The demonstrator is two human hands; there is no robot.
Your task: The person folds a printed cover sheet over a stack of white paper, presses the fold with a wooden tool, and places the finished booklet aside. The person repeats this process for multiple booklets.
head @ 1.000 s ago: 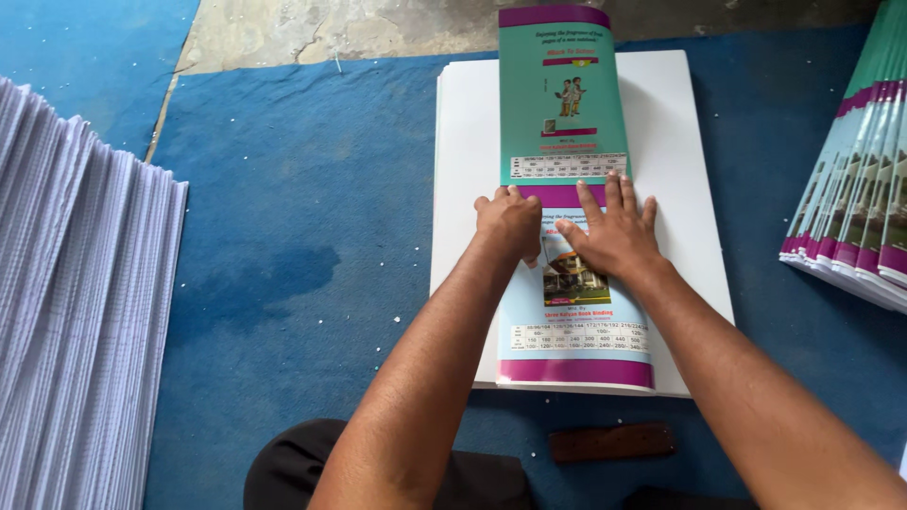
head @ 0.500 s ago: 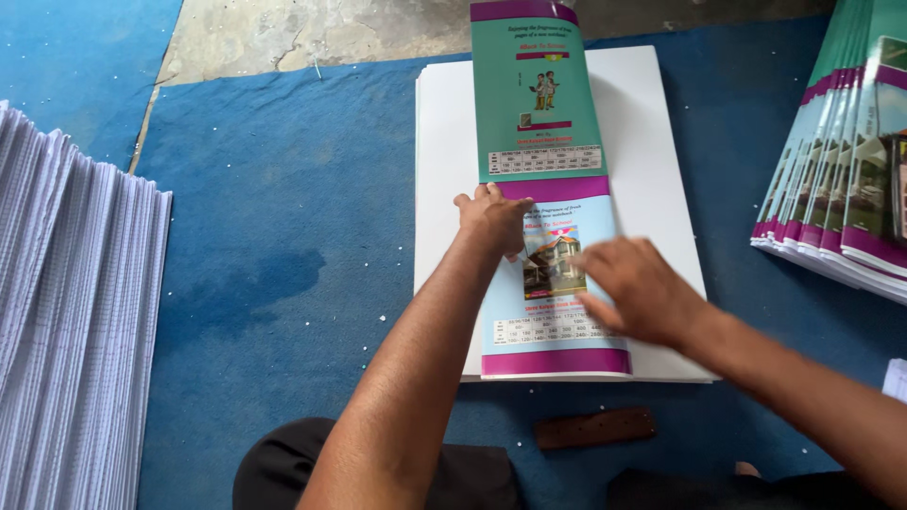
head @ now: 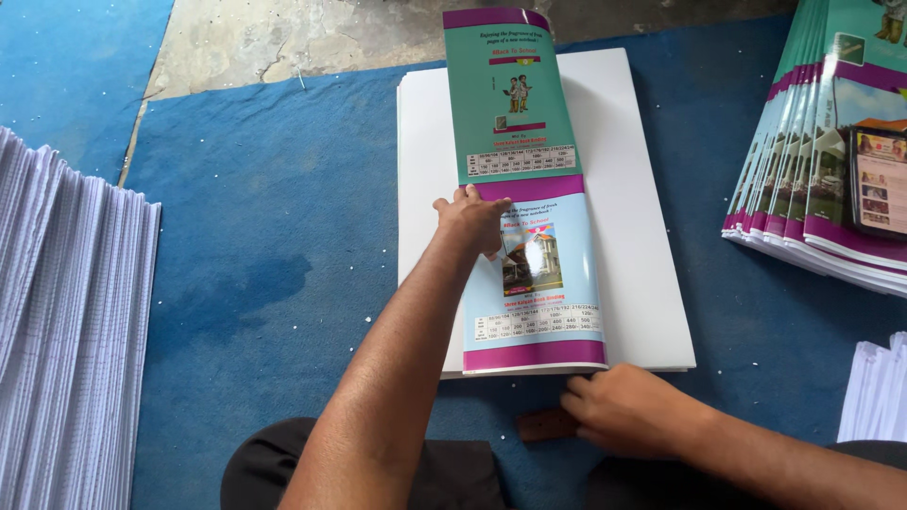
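**Folded cover sheet held flat on the white stack**

Head view: The left hand (head: 472, 219) lies palm-down on a long printed cover sheet (head: 524, 189), teal at the far half, pale blue nearer, with purple bands. Its fingers are pressed together and flat against the sheet's left edge, about midway along. The sheet lies lengthwise on a stack of white sheets (head: 633, 236), which sits on a blue mat (head: 265, 246).

The right hand (head: 628, 411) is off the sheet, down on the mat just beside the stack's near edge. Its fingers are curled loosely, tips touching or nearly touching a small brown block (head: 546, 425); I cannot tell whether they grip it.

To the right, a fanned pile of finished covers (head: 812, 161) lies well apart; to the left, a tall pile of white paper (head: 66, 340).

By my reading, the step in hand is pinning the sheet while the other hand fetches the block. The next move would call for keeping the left hand steady so the sheet does not slide.
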